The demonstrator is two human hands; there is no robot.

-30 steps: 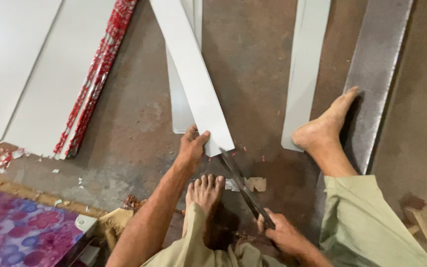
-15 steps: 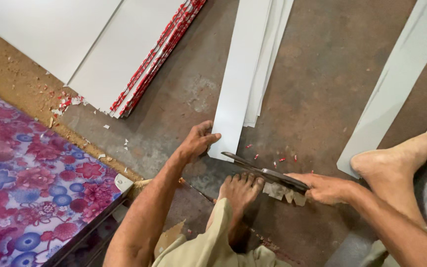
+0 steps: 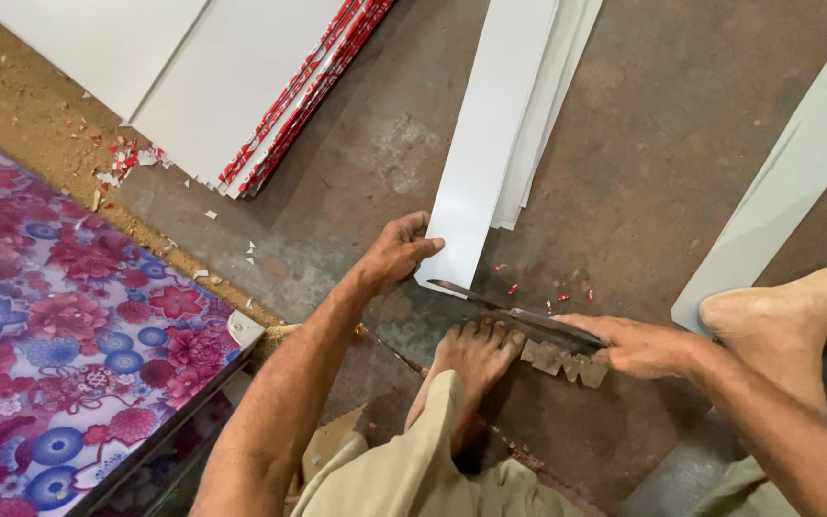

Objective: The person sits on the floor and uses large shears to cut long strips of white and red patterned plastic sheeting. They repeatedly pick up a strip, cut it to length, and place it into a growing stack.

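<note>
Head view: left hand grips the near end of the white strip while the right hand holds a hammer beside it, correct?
Not quite. In the head view the right hand holds a saw blade, not a hammer. The left hand does grip the white strip's near end.

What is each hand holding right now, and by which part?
The left hand grips the white strip by its left edge, near the cut end. The right hand holds a knife by the handle end, its blade at the strip's end.
</note>
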